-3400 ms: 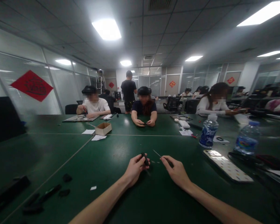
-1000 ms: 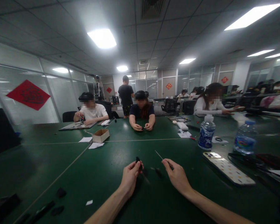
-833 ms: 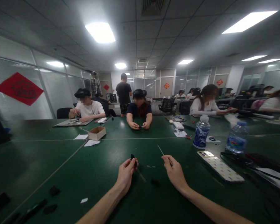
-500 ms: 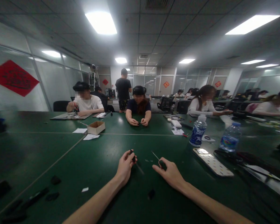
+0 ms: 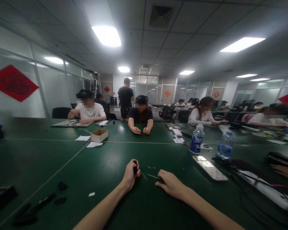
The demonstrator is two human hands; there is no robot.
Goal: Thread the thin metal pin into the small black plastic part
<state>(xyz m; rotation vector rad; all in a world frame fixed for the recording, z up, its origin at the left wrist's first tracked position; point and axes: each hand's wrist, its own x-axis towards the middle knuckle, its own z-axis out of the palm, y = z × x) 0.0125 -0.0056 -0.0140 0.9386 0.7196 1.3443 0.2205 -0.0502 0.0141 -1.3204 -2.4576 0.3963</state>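
My left hand [image 5: 130, 176] is closed around a small black part [image 5: 135, 166], held upright over the green table; its exact kind I cannot make out. A thin, blurred pale streak [image 5: 144, 175] lies just right of those fingers. My right hand [image 5: 171, 185] grips a screwdriver [image 5: 153, 176]; its slim metal shaft points left at my left hand, and the dark handle is mostly hidden in the fingers. The shaft's tip is apart from the black part.
Loose black pieces [image 5: 43, 202] lie at the left, near a white scrap [image 5: 91, 194]. To the right are a phone [image 5: 210, 168], two bottles [image 5: 196, 140], cables and a white power strip [image 5: 261, 188]. A small box [image 5: 99, 135] stands farther back. Co-workers sit across the table.
The screwdriver has swung from pointing up and left to lying nearly level, aimed at my left hand. My left hand has turned the black part more upright. The view has tilted upward.
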